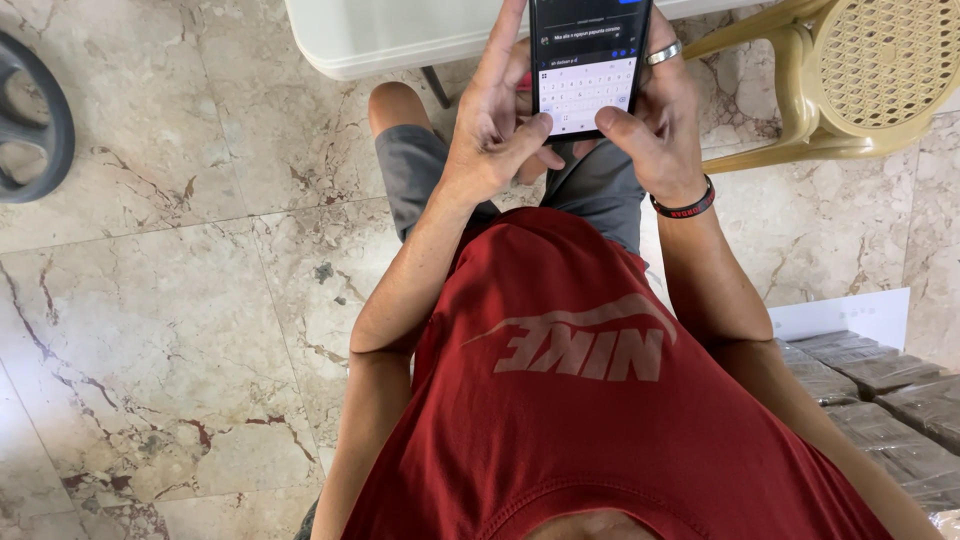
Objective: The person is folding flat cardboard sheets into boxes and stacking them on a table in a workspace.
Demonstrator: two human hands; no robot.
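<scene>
Marble floor [150,330], beige with rust-brown veins, fills most of the frame. At the top centre sits the rounded corner of a white table [380,40], one dark leg showing beneath it. At the upper right stands a tan plastic chair [850,70] with a woven-pattern seat. A dark curved object [40,120] is cut off by the left edge. In the lower right lie several flat packets [880,400] wrapped in clear film, close together, with a white sheet [850,315] just above them.

The person wears a red sleeveless shirt [600,420] with a pale printed mark, and grey shorts [420,170]; one bare knee shows just below the table corner.

Both hands are raised at the top centre, holding a dark phone [588,60] upright between them, its lit screen showing a text field and a keyboard. The top of the phone is cut off by the frame edge. The left hand [495,130] wraps the phone's left edge, fingers curled behind it and thumb lying at the lower left corner of the screen. The right hand [660,120] closes on the right edge, its thumb reaching in across the bottom of the keyboard. A silver ring [663,52] sits on a right finger, and a black band [685,205] with red marks circles the right wrist.
</scene>
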